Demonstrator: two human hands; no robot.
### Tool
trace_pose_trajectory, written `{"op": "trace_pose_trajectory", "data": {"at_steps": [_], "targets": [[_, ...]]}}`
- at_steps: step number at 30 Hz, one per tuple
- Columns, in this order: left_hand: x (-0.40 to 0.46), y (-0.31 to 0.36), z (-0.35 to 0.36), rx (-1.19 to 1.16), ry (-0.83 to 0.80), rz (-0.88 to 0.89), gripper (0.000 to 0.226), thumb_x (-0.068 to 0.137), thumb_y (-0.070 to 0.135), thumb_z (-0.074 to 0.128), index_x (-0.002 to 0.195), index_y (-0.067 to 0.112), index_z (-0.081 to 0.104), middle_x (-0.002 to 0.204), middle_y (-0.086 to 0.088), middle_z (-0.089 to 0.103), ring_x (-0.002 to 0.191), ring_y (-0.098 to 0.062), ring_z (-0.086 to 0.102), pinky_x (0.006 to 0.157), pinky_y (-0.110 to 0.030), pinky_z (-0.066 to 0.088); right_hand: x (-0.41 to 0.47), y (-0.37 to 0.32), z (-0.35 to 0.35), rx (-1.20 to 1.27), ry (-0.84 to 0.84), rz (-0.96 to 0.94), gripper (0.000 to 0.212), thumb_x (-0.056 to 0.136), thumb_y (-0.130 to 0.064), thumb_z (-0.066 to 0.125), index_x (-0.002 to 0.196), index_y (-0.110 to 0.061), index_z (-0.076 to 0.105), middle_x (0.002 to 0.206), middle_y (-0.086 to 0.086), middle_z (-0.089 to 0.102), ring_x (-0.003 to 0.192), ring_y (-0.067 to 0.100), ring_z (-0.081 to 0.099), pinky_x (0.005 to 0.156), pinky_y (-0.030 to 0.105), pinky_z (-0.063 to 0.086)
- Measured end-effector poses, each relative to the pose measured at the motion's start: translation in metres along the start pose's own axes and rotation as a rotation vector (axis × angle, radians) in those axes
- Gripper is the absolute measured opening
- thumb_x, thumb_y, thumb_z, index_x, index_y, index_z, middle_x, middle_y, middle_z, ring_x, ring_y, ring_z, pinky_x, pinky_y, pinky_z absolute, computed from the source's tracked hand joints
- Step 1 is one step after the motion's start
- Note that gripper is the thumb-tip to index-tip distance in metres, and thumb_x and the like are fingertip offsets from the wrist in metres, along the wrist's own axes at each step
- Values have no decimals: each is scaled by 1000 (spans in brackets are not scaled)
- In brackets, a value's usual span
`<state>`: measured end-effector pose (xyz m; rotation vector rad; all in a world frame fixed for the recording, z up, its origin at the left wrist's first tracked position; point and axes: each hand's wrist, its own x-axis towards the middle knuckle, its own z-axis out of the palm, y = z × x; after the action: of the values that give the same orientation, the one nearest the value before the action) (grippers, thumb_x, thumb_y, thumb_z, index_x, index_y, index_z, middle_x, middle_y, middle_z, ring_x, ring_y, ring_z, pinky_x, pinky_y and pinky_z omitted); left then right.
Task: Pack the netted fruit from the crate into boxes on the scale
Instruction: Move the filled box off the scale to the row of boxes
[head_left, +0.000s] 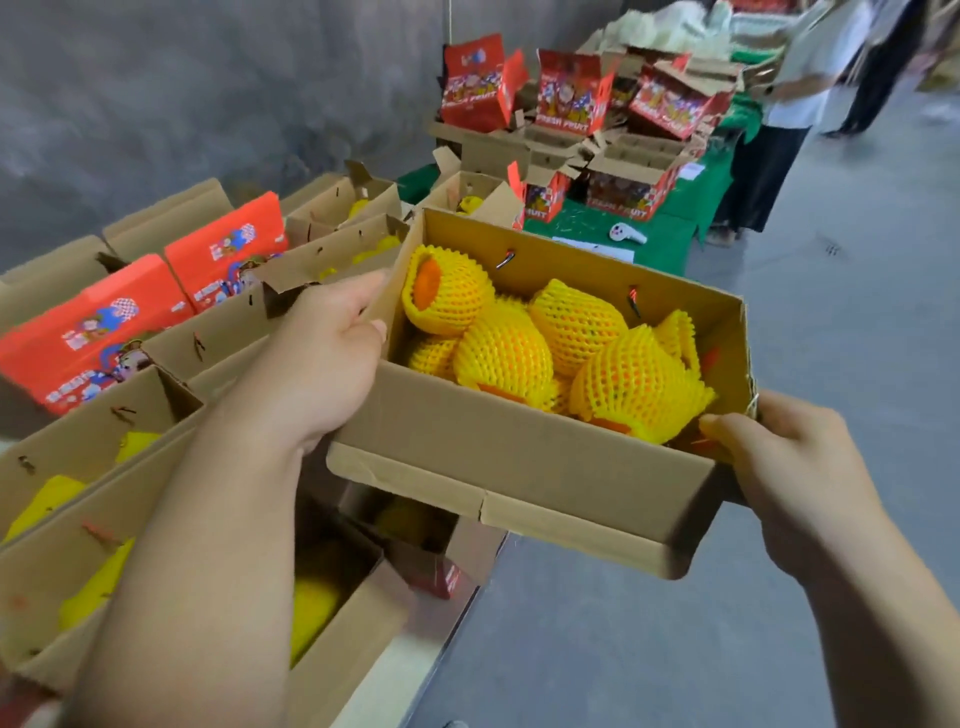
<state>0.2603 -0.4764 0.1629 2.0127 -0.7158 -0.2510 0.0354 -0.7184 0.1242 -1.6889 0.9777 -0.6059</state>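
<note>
You're carrying one open brown cardboard box (519, 467) in the air, filled with orange fruit in yellow foam netting (545, 353); judging by that, this box looks packed. Your left hand (322, 358) grips the box's far-left end wall, fingers curled over the rim. Your right hand (795, 483) grips the near-right corner, thumb hooked inside against a netted fruit. No scale or crate visible, so can't tell if it's been weighed. To the left, a row of open cardboard boxes (104, 467) on the worktop already shows yellow netting inside, some with red printed flaps (93, 332). Far right, a stack of empty red-printed cartons (571, 104) on a green-covered worktop (623, 239) suggests plenty still to fill.
</note>
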Motion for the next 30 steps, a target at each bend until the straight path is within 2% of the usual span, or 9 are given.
{"op": "trace_pose_trajectory", "data": {"at_steps": [4,8,15,18,21,23,26,28,30], "targets": [[83,12,38,35,-9,25,49,111,20,46,142,57,55,126,21,68,116,-15,63,86,-38,53,74,-1,-10,10,56,-2,12,89,0,57,79,7,59,74,27,57,72,30,54,77,68,57],[164,26,89,18,-1,0,49,110,14,46,135,52,63,113,22,72,106,-14,66,80,-33,49,172,5,-26,23,53,-45,10,85,-1,57,75,-1,59,69,15,54,69,28,52,64,48,54],[296,73,178,55,33,-29,46,109,9,46,113,46,71,87,31,69,87,2,66,63,-17,45,344,7,-67,44,2,-50,18,76,-8,57,80,9,55,73,16,52,70,27,50,61,59,56],[356,88,209,62,70,-24,47,108,11,47,129,46,68,103,25,70,98,-7,65,73,-28,46,408,4,-75,84,19,-59,24,75,-9,56,85,13,54,74,15,52,70,26,50,63,48,53],[421,92,239,10,127,-23,50,107,11,48,131,49,68,109,16,73,103,-18,67,80,-35,51,474,4,-71,155,13,-18,7,80,1,55,76,5,59,73,15,58,67,27,59,63,48,63],[469,85,256,2,150,-18,48,107,12,47,130,48,69,106,18,72,100,-16,67,73,-31,49,519,5,-59,193,-3,28,22,81,4,53,68,-7,65,69,11,64,65,27,66,60,44,65],[540,58,281,-59,172,-53,49,108,9,45,138,41,66,103,27,67,99,-4,62,71,-26,45,585,10,-30,241,-32,81,27,84,6,50,76,-11,69,76,9,72,71,27,73,63,43,65],[584,33,295,-57,172,-70,49,107,6,46,141,36,65,101,36,62,98,5,58,76,-21,45,621,19,-4,257,-20,117,29,84,8,48,79,-12,68,73,4,73,70,25,72,63,43,65],[623,8,307,-13,156,-83,51,103,2,46,139,32,67,108,28,68,103,-3,63,87,-27,50,651,34,26,295,-20,197,33,85,10,46,81,-15,67,66,-2,71,65,20,68,63,44,63]]}}
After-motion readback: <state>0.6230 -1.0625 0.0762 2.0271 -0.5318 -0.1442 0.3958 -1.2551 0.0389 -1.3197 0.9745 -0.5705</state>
